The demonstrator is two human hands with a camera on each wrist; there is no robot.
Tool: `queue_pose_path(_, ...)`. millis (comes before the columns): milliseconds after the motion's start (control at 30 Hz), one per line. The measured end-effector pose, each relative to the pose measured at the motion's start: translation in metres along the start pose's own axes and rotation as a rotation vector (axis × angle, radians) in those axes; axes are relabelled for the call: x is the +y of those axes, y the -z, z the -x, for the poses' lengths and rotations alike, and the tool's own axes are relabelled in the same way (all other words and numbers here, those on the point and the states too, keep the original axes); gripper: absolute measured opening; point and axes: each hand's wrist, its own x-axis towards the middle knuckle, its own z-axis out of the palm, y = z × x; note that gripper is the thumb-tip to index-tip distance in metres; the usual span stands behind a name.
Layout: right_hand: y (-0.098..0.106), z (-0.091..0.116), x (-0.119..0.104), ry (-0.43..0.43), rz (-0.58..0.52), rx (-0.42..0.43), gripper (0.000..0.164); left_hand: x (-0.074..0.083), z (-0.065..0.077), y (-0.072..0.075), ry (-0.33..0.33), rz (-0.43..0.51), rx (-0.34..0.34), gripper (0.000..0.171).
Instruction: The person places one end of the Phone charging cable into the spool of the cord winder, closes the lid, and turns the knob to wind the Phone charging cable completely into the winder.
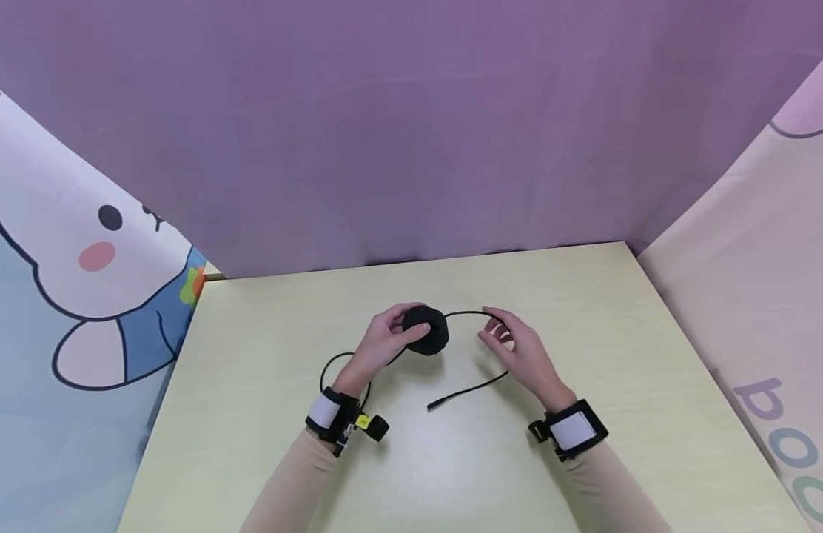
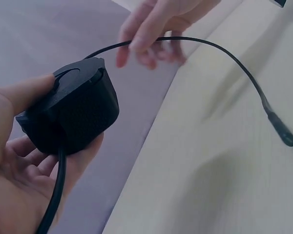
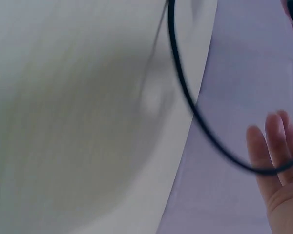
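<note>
"Large items?"
"On my feed: cloth (image 1: pixel 411 148), purple, one. Table (image 1: pixel 212 414), pale, one, before it."
"Hands?"
"Left hand (image 1: pixel 381 344): fingers and thumb curled round the block (image 1: pixel 437 337). Right hand (image 1: pixel 528 355): relaxed, fingers slightly bent, cable (image 1: pixel 466 312) running across them."
"Small stock?"
"Block: black, held above the table. Cable: black, thin, curving from the block past the right hand. Tip (image 1: pixel 437 404): black, thicker, at the cable's free end."
</note>
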Motion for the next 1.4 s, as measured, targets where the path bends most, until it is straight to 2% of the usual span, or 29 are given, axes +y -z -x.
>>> queue_pose_path(200,-0.011,-0.008,-0.012,0.187,0.057,0.053,0.043,0.0,0.0,-0.005,-0.002,-0.013,-0.036,0.052)
queue_pose_path(367,-0.018,-0.012,-0.021,0.288,0.063,0.085,0.029,0.0,0.001,-0.009,-0.002,-0.049,-0.086,0.053)
queue_pose_path(533,-0.019,-0.012,-0.022,0.295,0.062,0.111,0.015,0.0,0.003,-0.011,-0.008,-0.094,-0.102,0.053)
queue_pose_path(767,-0.016,-0.011,-0.018,0.308,0.081,0.157,0.016,0.002,0.004,-0.012,-0.022,-0.135,-0.087,0.052)
queue_pose_path(1000,-0.011,-0.007,-0.013,0.269,0.089,0.185,0.016,0.002,0.004,-0.008,-0.036,-0.17,-0.1,0.053)
queue_pose_path(1267,-0.008,-0.006,-0.01,0.256,0.094,0.205,0.015,0.002,0.006,-0.006,-0.025,-0.15,-0.103,0.055)
queue_pose_path(1400,-0.003,-0.006,-0.01,0.236,0.076,0.238,0.014,0.0,0.007,-0.002,-0.014,-0.156,-0.08,0.055)
